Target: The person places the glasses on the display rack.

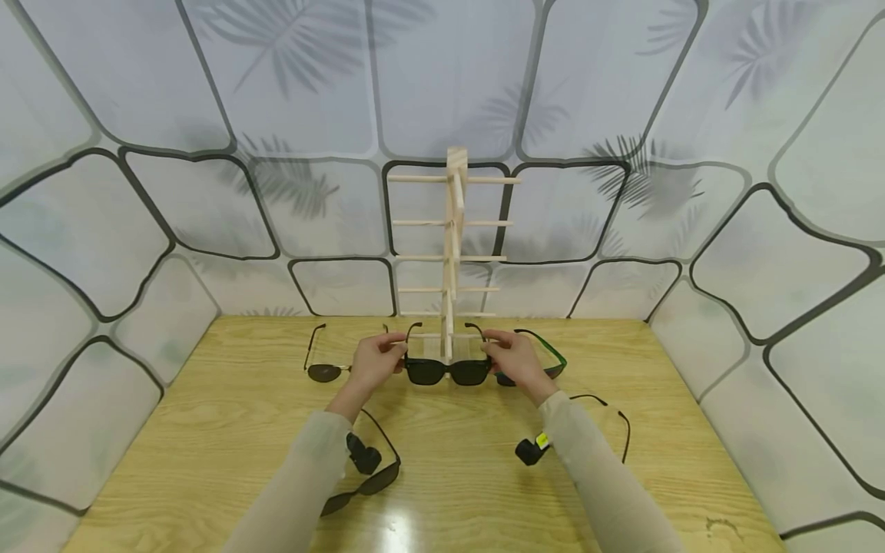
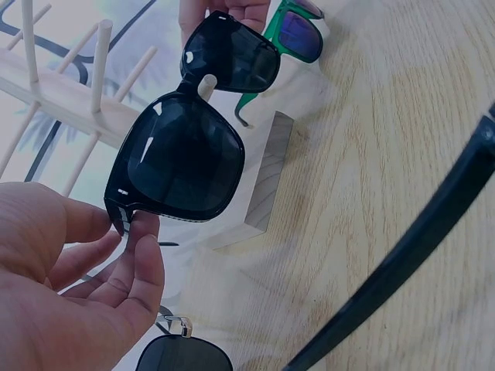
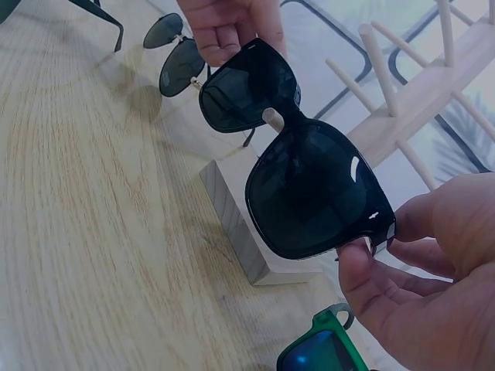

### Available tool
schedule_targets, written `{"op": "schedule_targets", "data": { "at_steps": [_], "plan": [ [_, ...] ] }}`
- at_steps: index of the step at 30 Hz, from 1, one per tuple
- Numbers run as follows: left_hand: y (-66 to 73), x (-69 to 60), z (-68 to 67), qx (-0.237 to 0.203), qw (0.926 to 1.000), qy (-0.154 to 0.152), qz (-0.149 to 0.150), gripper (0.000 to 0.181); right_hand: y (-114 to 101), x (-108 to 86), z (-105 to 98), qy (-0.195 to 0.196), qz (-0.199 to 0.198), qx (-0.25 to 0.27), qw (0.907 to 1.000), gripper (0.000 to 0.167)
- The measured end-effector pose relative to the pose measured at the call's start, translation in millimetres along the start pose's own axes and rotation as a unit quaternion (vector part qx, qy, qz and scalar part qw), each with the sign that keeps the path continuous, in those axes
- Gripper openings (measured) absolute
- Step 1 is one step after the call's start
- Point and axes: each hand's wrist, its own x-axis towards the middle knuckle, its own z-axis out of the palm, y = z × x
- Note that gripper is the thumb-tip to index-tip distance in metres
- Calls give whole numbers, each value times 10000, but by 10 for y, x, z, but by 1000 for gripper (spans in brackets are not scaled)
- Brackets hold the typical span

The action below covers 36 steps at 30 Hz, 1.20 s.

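Five pairs of glasses (image 1: pixel 426 372), two hands (image 1: pixel 376 359) (image 1: pixel 515 359), one wooden rack (image 1: pixel 453 223), one table (image 1: pixel 228 430)

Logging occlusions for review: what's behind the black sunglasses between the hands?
Behind the black sunglasses stands a wooden eyewear rack, its base block partly visible; whatever the lenses cover is hidden.

Table (image 1: pixel 470 461) had yellowish wood-grain top, bright glare in foreground. Wooden rack (image 1: pixel 452 230) stood upright at middle of far side, on block base (image 3: pixel 232 224). Left of rack lay thin-framed sunglasses (image 1: pixel 323 373), temples unfolded; right of it, green-framed sunglasses (image 1: pixel 555 372), bluish lenses. Nearer, at left, lay dark sunglasses (image 1: pixel 380 478); at right, another pair (image 1: pixel 628 435), mostly hidden, temples showing.
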Motion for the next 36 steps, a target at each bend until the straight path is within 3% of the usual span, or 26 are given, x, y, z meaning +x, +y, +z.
{"op": "schedule_targets", "data": {
  "at_steps": [12,18,23,27,36],
  "plan": [
    [-23,-24,-26,33,10000,48,-54,36,17,-18,-31,-18,-22,29,10000,49],
    [-37,-95,-127,377,9989,20,275,38,-39,-108,-104,21,-88,-385,9992,48],
    [-27,-211,-240,978,9921,-39,785,39,-62,-218,-148,70,-262,-830,9962,47],
    [2,-340,-332,1207,9867,-62,1092,36,-110,-316,-164,144,-406,-1032,9937,45],
    [-5,-672,-559,1417,9833,-227,1121,37,-214,-518,-135,157,-809,-1093,9906,36]
  ]
}}
